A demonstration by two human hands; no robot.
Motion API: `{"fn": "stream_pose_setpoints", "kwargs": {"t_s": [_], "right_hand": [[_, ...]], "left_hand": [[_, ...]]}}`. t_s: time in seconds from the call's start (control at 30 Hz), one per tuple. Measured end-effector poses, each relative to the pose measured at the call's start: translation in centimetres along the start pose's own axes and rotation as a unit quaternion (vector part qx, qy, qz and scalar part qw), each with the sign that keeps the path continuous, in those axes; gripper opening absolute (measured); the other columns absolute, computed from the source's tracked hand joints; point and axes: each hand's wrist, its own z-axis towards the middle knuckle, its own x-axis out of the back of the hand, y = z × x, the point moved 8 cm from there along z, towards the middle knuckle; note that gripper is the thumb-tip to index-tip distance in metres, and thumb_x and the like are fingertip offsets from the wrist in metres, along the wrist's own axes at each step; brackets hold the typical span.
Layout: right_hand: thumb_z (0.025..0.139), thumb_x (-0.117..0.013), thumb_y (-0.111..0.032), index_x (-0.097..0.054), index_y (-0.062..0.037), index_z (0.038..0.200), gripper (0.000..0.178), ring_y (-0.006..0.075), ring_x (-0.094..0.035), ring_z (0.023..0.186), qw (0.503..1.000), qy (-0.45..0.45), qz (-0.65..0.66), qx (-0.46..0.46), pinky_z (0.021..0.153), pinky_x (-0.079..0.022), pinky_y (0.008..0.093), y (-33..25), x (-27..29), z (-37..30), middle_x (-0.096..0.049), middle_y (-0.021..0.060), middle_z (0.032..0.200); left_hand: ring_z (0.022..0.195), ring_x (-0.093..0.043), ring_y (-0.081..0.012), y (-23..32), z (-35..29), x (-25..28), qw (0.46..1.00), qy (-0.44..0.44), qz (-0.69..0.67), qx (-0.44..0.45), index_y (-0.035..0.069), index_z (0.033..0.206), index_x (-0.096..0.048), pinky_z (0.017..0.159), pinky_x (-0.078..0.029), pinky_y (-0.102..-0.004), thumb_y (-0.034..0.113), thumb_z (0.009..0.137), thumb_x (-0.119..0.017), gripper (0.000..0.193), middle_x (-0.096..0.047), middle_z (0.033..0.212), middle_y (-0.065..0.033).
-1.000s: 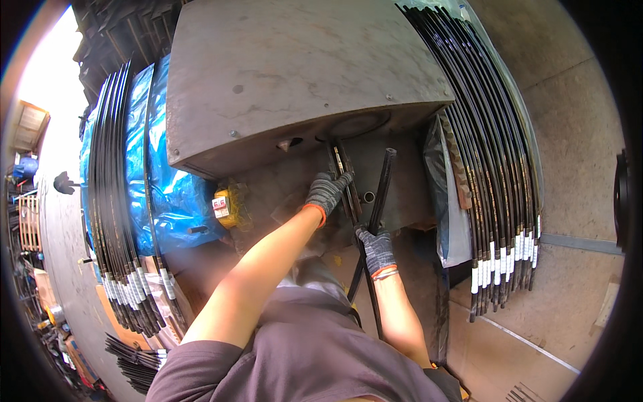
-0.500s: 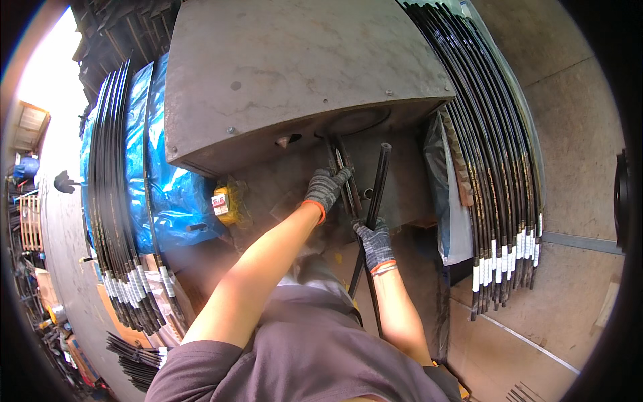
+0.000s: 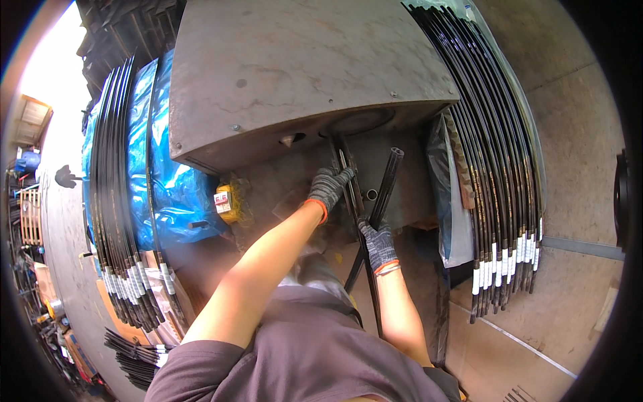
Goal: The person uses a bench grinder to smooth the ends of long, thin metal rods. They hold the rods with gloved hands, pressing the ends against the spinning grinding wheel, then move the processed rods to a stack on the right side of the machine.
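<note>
Both hands wear grey knitted gloves with orange cuffs. My left hand (image 3: 328,186) is closed around a long dark rod (image 3: 353,194) whose far end reaches under the front edge of a grey metal housing (image 3: 315,53). Lower down and to the right, my right hand (image 3: 379,242) is wrapped round a black tube (image 3: 386,184). The tube slants across the rod, its thick hollow end up and tilted right. The rod also passes beside or through my right hand; which, I cannot tell. Just left of the tube a small metal ring-shaped end (image 3: 371,195) shows.
Black rods with white bands (image 3: 495,167) lie in a row at the right, and a similar bundle (image 3: 110,194) at the left on blue plastic sheeting (image 3: 181,208). A yellow wrapped package (image 3: 230,204) sits below the housing's left corner. Clear plastic film (image 3: 452,221) hangs at the right.
The black tube's upper end has swung slightly to the right, so it leans more. My right hand has shifted a little with it. My left hand keeps its hold on the rod.
</note>
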Motion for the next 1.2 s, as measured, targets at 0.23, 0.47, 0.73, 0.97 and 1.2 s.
{"fn": "stream_pose_setpoints", "kwargs": {"t_s": [0.23, 0.47, 0.73, 0.97, 1.2], "right_hand": [[0.073, -0.067, -0.005, -0.065, -0.0005, 0.079, 0.008, 0.0115, -0.054, 0.064, 0.991, 0.012, -0.131, -0.005, 0.059, -0.044, 0.0266, -0.6, -0.5, -0.2, -0.061, 0.004, 0.071], [0.072, -0.068, -0.006, -0.065, -0.0008, 0.082, 0.011, 0.0116, -0.054, 0.065, 0.995, 0.002, -0.098, -0.014, 0.062, -0.044, 0.0283, 0.6, 0.1, 0.7, -0.062, 0.0038, 0.073], [0.075, -0.068, -0.011, -0.065, -0.0001, 0.084, 0.015, 0.0116, -0.051, 0.065, 0.99, -0.034, -0.133, 0.017, 0.062, -0.043, 0.0272, 0.1, -0.3, 0.9, -0.062, 0.0036, 0.075], [0.077, -0.065, -0.007, -0.062, -0.0011, 0.083, 0.008, 0.0124, -0.055, 0.06, 0.996, -0.041, -0.08, -0.009, 0.055, -0.046, 0.0248, -0.3, -0.7, 0.3, -0.06, 0.0031, 0.07], [0.073, -0.068, -0.007, -0.065, 0.0, 0.081, 0.011, 0.0097, -0.049, 0.062, 0.995, -0.036, -0.09, -0.028, 0.059, -0.042, 0.0258, 0.6, -0.5, 0.8, -0.06, 0.001, 0.072]], "left_hand": [[0.068, -0.059, -0.0236, -0.3, 0.4, -0.1, 0.999, -0.034, 0.0, 0.033, -0.005, 0.082, -0.063, 0.065, -0.046, -0.0361, 0.043, 0.072, -0.07, 0.049, -0.063, 0.074, -0.0165], [0.068, -0.057, -0.0246, -0.7, 0.4, -0.5, 0.999, -0.015, 0.02, 0.036, -0.005, 0.081, -0.062, 0.065, -0.046, -0.036, 0.043, 0.071, -0.07, 0.05, -0.062, 0.074, -0.0168], [0.068, -0.057, -0.0217, -1.2, 1.0, -0.7, 0.996, -0.064, -0.029, 0.049, -0.005, 0.081, -0.061, 0.065, -0.045, -0.0355, 0.044, 0.072, -0.07, 0.05, -0.062, 0.073, -0.0155], [0.072, -0.054, -0.0175, 0.2, 0.0, 0.1, 0.997, -0.026, 0.004, 0.066, -0.004, 0.087, -0.062, 0.071, -0.044, -0.0327, 0.041, 0.073, -0.071, 0.048, -0.063, 0.079, -0.0117], [0.062, -0.058, -0.0236, 0.8, -0.4, 0.2, 0.999, -0.017, -0.021, 0.034, -0.005, 0.078, -0.063, 0.059, -0.046, -0.0374, 0.041, 0.073, -0.068, 0.047, -0.061, 0.067, -0.0158]]}}
